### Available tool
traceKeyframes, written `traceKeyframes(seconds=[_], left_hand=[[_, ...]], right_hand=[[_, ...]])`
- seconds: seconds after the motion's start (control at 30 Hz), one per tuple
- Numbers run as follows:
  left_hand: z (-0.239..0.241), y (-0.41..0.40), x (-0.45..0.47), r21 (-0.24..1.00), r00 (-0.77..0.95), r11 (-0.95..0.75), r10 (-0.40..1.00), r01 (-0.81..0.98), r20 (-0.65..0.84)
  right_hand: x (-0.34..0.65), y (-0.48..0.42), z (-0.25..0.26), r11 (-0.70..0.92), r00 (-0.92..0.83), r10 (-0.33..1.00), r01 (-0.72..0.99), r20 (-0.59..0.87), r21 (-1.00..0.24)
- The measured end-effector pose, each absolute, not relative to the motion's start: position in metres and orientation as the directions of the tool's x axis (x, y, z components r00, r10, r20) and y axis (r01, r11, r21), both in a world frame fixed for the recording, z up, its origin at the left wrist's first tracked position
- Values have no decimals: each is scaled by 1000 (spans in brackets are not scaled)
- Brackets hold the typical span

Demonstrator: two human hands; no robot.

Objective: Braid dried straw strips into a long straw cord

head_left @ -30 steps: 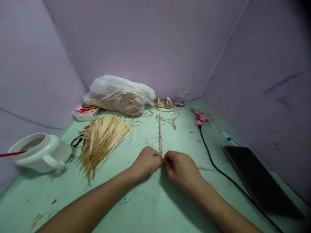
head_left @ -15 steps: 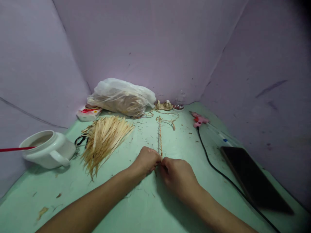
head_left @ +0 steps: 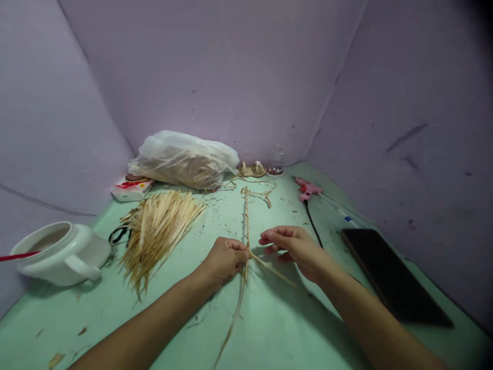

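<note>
A thin braid of pale dried fibre [head_left: 247, 218] runs away from me along the green table. My left hand [head_left: 227, 259] pinches its near end between thumb and fingers. From that pinch, loose strands [head_left: 235, 318] hang toward me, and another strand [head_left: 275, 271] slants off to the right. My right hand [head_left: 295, 249] is raised just right of the braid, fingers apart and holding nothing. Left of my hands lies a bundle of flat straw-coloured strips [head_left: 162, 226], a black band beside it.
A white ceramic pot [head_left: 57, 257] with a red stick stands at left. At the back sit a plastic bag [head_left: 185, 159], a small box [head_left: 133, 189] and a woven piece [head_left: 252, 169]. To the right lie a pink glue gun [head_left: 308, 189], its black cord, and a dark phone-like slab [head_left: 395, 277].
My right hand has let go at the braid's near end and moved right and up, its fingers opening. Loose strands now show below the pinch. The view has shifted slightly.
</note>
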State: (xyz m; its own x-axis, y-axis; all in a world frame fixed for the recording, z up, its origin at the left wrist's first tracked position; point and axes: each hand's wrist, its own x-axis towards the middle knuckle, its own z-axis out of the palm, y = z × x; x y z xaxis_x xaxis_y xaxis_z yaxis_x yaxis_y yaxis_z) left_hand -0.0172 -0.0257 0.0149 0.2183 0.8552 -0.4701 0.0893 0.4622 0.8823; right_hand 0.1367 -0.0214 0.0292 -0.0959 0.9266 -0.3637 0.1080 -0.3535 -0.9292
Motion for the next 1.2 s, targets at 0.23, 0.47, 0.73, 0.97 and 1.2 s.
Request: traceKeyframes(seconds=[0.23, 0.47, 0.73, 0.97, 1.2], left_hand=[[12, -25, -17, 900, 263, 413, 861, 139, -436], [6, -18, -21, 887, 272, 205, 902, 413, -335], [20, -29, -23, 467, 220, -147, 970, 872, -106], [38, -64, -11, 148, 277, -266, 959, 953, -60], [19, -79, -2, 14, 378, -378, 924, 926, -48]], right_hand=[[116, -29, 5, -322, -291, 893, 121, -344, -939], [119, -23, -1, -297, -238, 909, 207, -343, -932], [114, -25, 1, -365, -143, 911, 157, -387, -918], [114, -28, -1, -396, -212, 896, 12, -389, -918], [111, -32, -4, -428, -183, 889, -13, -419, -904]])
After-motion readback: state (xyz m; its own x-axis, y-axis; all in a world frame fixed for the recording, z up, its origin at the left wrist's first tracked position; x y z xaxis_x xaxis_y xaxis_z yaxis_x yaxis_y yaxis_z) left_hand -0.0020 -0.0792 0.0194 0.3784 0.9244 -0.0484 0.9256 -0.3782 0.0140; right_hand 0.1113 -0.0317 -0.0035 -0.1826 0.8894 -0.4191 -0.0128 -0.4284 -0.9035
